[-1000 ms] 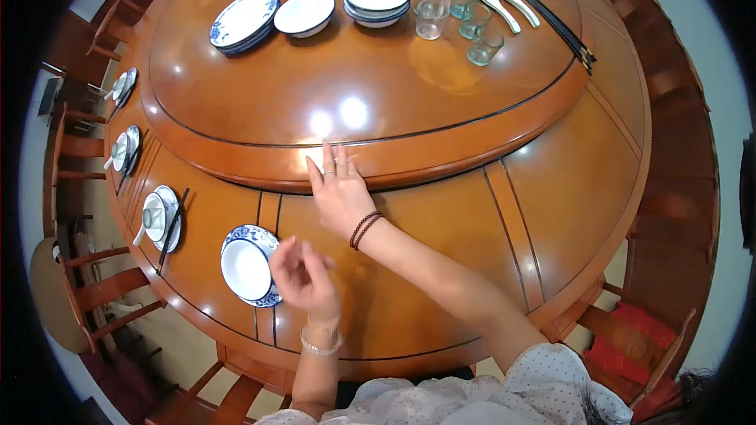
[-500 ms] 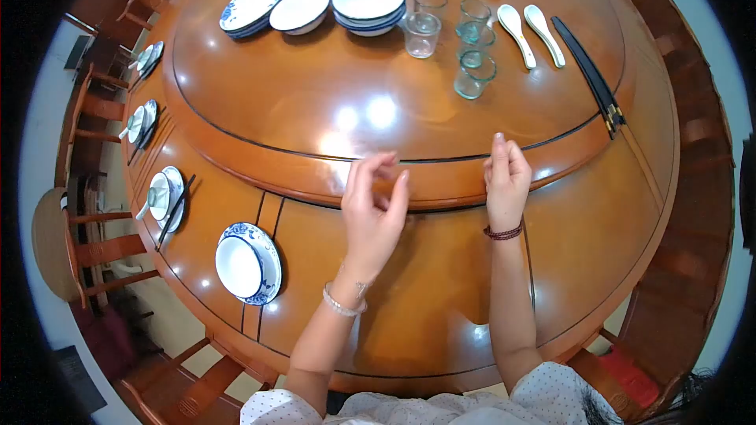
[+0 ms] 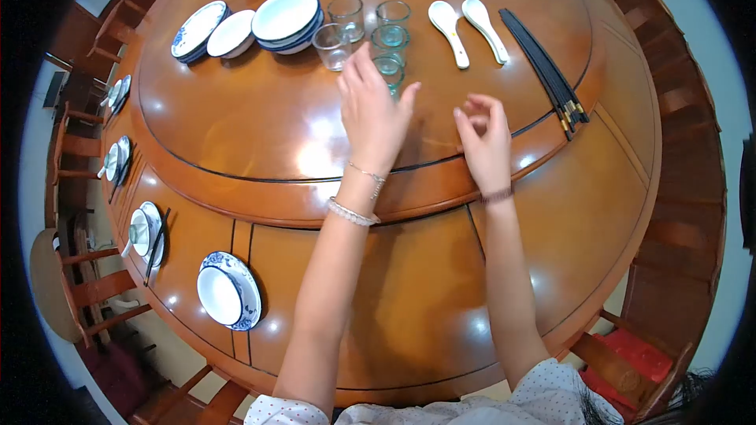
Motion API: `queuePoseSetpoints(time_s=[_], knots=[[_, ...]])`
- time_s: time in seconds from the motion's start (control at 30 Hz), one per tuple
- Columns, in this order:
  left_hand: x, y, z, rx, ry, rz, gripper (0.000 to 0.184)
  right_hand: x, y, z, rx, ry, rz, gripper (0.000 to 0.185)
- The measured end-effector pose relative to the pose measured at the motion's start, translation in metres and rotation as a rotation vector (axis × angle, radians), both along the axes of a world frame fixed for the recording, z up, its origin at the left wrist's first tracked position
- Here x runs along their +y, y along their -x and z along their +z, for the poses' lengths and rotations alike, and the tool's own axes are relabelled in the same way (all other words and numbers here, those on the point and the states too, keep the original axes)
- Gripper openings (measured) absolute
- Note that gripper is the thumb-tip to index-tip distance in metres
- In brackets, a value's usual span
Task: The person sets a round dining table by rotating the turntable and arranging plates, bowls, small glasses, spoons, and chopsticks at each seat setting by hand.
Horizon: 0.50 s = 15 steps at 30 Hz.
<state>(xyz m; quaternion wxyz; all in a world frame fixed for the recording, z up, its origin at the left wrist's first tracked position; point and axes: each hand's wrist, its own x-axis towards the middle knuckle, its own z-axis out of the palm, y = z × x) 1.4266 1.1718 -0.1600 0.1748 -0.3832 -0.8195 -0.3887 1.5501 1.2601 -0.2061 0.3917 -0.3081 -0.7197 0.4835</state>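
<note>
Both empty: left fingers (image 3: 358, 72) half open near glasses (image 3: 347, 19), right fingers (image 3: 467, 127) loosely curled.

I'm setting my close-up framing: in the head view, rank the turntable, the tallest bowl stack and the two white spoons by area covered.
1. Turntable
2. Bowl stack
3. Left spoon and right spoon: they look alike, so I won't rank them.

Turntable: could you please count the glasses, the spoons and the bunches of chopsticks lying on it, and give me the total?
Glasses: 5
Spoons showing: 2
Bunches of chopsticks: 1
Total: 8

The single chopsticks overlap too much to count.
</note>
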Motion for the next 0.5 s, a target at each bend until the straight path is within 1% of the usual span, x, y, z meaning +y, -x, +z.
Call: queuePoseSetpoints(time_s=[0.03,0.07,0.1,0.13,0.2,0.23,0.27,0.33,0.37,0.43,0.5], knots=[[0.000,0.004,0.000,-0.040,0.062,0.020,0.068,0.013,0.010,0.003,-0.004,-0.003,-0.002,0.031],[0.000,0.009,0.000,-0.076,0.124,0.039,0.068,0.025,0.022,0.008,-0.114,-0.077,-0.065,0.034],[0.000,0.015,-0.003,-0.047,0.132,0.064,0.061,0.035,0.034,0.015,-0.222,-0.154,-0.127,0.039],[-0.002,0.016,0.001,-0.044,0.127,0.062,0.061,0.045,0.045,0.014,-0.218,-0.159,-0.130,0.039],[-0.009,0.014,0.008,-0.070,0.208,0.083,0.054,0.058,0.064,0.011,-0.581,-0.313,-0.223,0.049],[-0.013,0.013,0.009,-0.043,0.190,0.077,0.052,0.057,0.069,0.018,-0.639,-0.330,-0.227,0.054],[-0.017,0.010,0.011,-0.040,0.181,0.073,0.052,0.057,0.075,0.020,-0.618,-0.363,-0.250,0.050],[-0.026,0.002,0.014,0.024,0.206,0.098,0.052,0.059,0.081,0.022,-0.622,-0.338,-0.194,0.044],[-0.029,0.000,0.013,0.036,0.171,0.105,0.052,0.059,0.082,0.023,-0.625,-0.338,-0.192,0.044],[-0.035,-0.005,0.016,0.010,0.196,0.110,0.052,0.059,0.085,0.022,-0.603,-0.358,-0.208,0.037],[-0.040,-0.008,0.022,-0.014,0.217,0.117,0.051,0.061,0.083,0.023,-0.607,-0.374,-0.186,0.035]])
